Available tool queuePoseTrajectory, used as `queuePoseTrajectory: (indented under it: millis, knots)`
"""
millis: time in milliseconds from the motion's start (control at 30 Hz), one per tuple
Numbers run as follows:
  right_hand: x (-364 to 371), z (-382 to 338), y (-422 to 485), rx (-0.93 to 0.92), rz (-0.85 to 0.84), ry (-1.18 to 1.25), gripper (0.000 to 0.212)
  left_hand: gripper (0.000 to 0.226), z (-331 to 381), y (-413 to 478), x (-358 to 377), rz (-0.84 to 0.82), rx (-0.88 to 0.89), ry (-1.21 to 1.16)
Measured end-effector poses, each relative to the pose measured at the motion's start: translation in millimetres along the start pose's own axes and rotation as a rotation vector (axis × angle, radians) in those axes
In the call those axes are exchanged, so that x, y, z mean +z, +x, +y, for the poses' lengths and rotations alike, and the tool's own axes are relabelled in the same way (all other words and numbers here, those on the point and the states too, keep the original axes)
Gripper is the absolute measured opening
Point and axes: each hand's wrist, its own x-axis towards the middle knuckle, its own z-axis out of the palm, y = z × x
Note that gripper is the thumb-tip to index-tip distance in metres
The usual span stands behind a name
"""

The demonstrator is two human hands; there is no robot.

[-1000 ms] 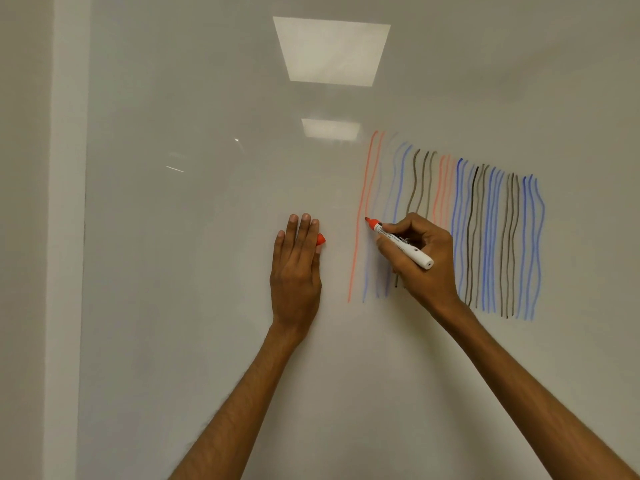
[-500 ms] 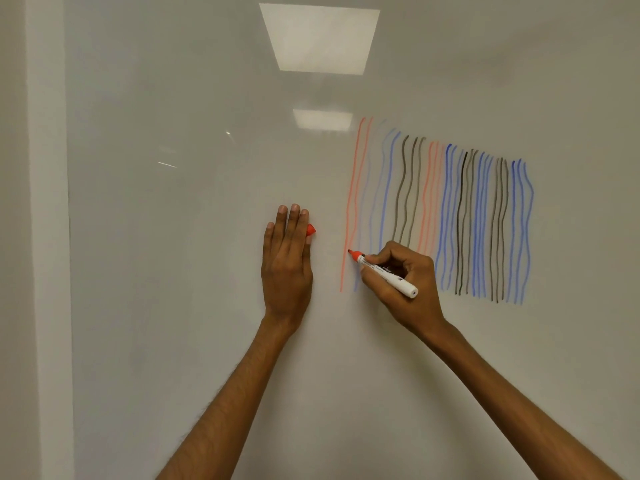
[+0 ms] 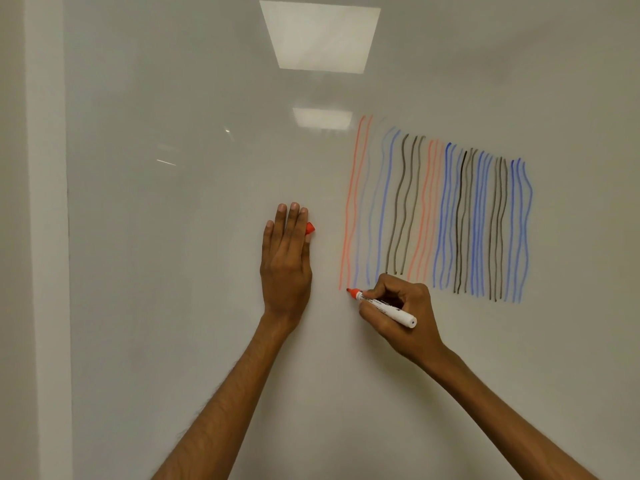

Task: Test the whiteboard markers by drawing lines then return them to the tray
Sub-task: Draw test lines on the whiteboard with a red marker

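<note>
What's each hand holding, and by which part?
Right hand grips the red marker by its front barrel; left hand presses the red cap against the whiteboard.

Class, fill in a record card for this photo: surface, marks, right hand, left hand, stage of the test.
surface: whiteboard
marks: wavy vertical lines in orange-red, blue and black
right hand: grips the marker, orange-red tip at the foot of an orange-red line
left hand: flat on the board, fingers straight, cap poking out beside the index finger
stage: marker uncapped, at the board; tray not in view
</note>
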Motion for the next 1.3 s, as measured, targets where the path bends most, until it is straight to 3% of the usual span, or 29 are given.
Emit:
queuePoseTrajectory:
  millis: [167, 567, 800, 1300]
  knots:
    - [-1.5, -7.1, 7.7, -0.045, 0.027, 0.028, 0.014, 0.043, 1.3, 0.0, -1.7, -0.005, -0.008, -0.008]
    - [-22.5, -58.5, 142.8, -0.137, 0.34, 0.185, 0.01, 0.042, 3.0, -0.6, -2.8, -0.001, -0.014, -0.01]
    - [-28.2, -78.8, 197.2, -0.137, 0.372, 0.21, 0.015, 0.041, 2.6, -0.5, -2.4, 0.005, -0.001, 0.003]
    - [-12.9, -61.5, 185.5, -0.096, 0.329, 0.175, 0.016, 0.041, 1.9, -0.5, -1.3, 0.036, 0.019, 0.016]
